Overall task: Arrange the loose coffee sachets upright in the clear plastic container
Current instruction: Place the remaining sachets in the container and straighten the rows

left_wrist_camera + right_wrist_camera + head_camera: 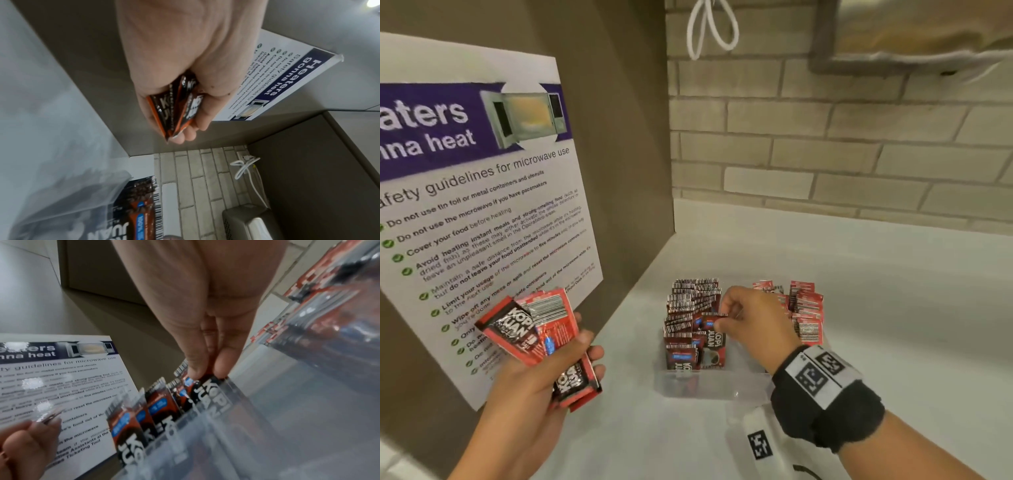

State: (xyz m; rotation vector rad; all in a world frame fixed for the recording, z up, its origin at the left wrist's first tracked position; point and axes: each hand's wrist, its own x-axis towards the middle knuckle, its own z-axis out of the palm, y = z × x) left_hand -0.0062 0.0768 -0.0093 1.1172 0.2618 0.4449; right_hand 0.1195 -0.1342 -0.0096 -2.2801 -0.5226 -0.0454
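My left hand (541, 377) grips a fanned bunch of red-and-black coffee sachets (534, 329) at the left, clear of the counter; the same sachets (174, 110) show in its curled fingers (191, 129). The clear plastic container (705, 383) stands on the white counter, with rows of sachets (693, 301) upright inside. My right hand (753, 322) is over the container and pinches the top edge of one upright sachet (714, 337) between thumb and fingertips (224, 366). That sachet (207, 395) stands beside the front row in the right wrist view.
A microwave safety poster (482, 205) leans on the brown side panel at left. Behind the counter rises a brick-tile wall (842, 137) with a white cable loop (710, 31). More red sachets (804, 308) fill the container's right side. A white tagged band (763, 442) lies near the front.
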